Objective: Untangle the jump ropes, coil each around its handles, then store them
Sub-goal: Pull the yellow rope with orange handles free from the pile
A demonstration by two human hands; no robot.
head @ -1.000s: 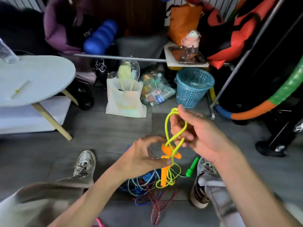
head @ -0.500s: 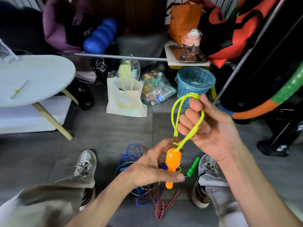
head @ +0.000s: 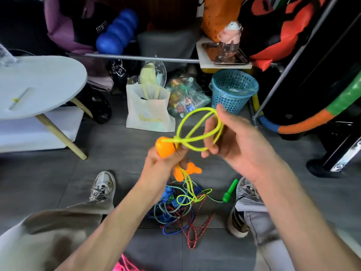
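Yellow rope [head: 197, 124] looped in right hand [head: 232, 141], left hand [head: 162, 167] holding orange handles [head: 165, 147]

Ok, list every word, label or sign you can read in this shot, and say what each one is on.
"FITNESS": white capitals on the black bag at the back, beside the blue foam roller.
Gold script on the white tote bag: too blurred to read.
White emblem on the black bag behind the tote: not legible.
Dark print at the orange bag's top edge: too small to read.
Packet labels in the clear plastic bag: too small to read.
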